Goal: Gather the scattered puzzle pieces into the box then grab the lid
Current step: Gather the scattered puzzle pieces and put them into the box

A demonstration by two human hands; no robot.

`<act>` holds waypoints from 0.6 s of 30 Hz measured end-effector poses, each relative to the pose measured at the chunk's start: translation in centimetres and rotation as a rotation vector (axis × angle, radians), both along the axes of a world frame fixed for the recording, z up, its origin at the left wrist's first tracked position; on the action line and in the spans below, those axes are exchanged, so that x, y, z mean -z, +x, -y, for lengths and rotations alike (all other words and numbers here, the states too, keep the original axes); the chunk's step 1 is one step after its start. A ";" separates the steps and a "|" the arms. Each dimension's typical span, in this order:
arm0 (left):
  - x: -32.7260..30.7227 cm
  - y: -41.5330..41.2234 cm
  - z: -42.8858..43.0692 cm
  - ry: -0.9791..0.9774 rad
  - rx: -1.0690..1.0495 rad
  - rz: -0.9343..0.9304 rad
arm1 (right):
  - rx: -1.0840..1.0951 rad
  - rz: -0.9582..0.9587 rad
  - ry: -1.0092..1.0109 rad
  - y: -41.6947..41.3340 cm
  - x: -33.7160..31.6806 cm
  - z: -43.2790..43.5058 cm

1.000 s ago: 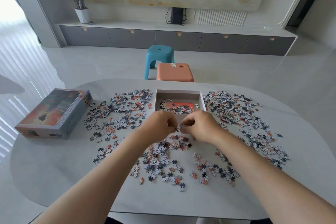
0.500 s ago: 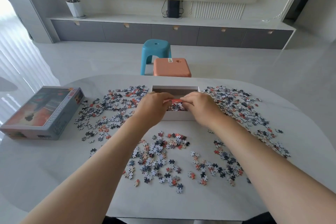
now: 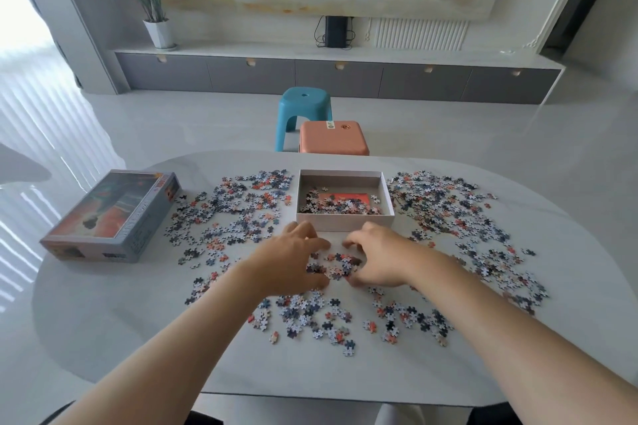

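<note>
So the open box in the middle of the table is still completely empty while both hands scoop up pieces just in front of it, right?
Not quite. The head view shows the open box already holds a layer of pieces. Otherwise right: the left hand and right hand are cupped around pieces just in front of it.

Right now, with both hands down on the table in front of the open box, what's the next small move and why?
Probably close both hands together to scoop up the little cluster of pieces between them, then lift it into the box. The left hand and right hand already cup that cluster from either side, fingers curled and open, and the box sits just beyond them.
</note>
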State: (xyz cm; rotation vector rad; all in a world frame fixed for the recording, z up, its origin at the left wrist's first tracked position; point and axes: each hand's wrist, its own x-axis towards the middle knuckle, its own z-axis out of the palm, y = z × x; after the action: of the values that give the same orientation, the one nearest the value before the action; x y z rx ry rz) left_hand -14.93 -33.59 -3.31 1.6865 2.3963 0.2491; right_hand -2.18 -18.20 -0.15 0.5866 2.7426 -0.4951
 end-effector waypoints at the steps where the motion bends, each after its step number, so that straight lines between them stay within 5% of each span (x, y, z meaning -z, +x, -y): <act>1: 0.1 0.1 0.0 0.028 -0.004 0.014 | 0.015 -0.036 -0.029 0.1 0.3 0.2; 11: -0.4 0.5 0.3 0.188 -0.070 0.133 | 0.089 -0.196 -0.121 -0.2 0.7 1.8; 15: -1.2 -0.5 2.0 -0.047 -0.097 -0.011 | 0.066 -0.092 -0.023 0.1 0.4 1.7; 18: -1.0 -0.5 2.3 -0.098 -0.101 0.074 | 0.077 -0.095 -0.043 0.0 0.9 2.4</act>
State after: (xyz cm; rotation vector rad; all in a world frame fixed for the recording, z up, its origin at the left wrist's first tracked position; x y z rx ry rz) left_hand -15.47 -35.90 -2.32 1.4907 2.4008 0.2020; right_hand -2.21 -20.58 -1.09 0.6768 2.7990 -0.6137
